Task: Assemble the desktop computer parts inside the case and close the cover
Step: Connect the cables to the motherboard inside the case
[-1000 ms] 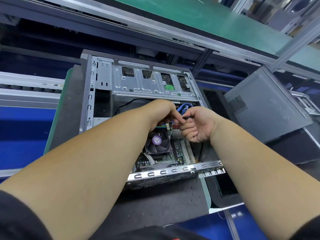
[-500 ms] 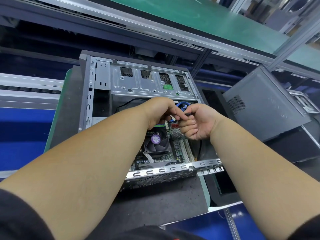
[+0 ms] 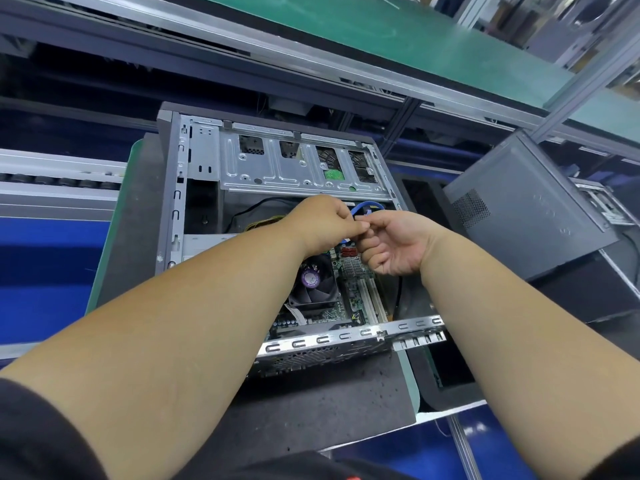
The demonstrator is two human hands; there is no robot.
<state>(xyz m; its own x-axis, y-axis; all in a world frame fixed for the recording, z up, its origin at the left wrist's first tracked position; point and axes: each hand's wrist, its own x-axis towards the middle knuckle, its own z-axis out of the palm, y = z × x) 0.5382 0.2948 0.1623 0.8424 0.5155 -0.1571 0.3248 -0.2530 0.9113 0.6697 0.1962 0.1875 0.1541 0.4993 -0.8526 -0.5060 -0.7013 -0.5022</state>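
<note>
Where both hands meet at frame centre, blue cable (image 3: 367,210) loops just above fingers; left hand (image 3: 320,223) and right hand (image 3: 394,242) both pinch it, fingers curled. Below: open case (image 3: 166,188) on counter (image 3: 138,244) holds motherboard (image 3: 353,292), fan (image 3: 313,282), drive cage (image 3: 294,168). Side cover (image 3: 526,202) at right.

Beyond my bench runs a green conveyor belt (image 3: 398,32) in an aluminium frame (image 3: 311,60); blue panels (image 3: 45,265) flank me, perhaps shelving beyond.
</note>
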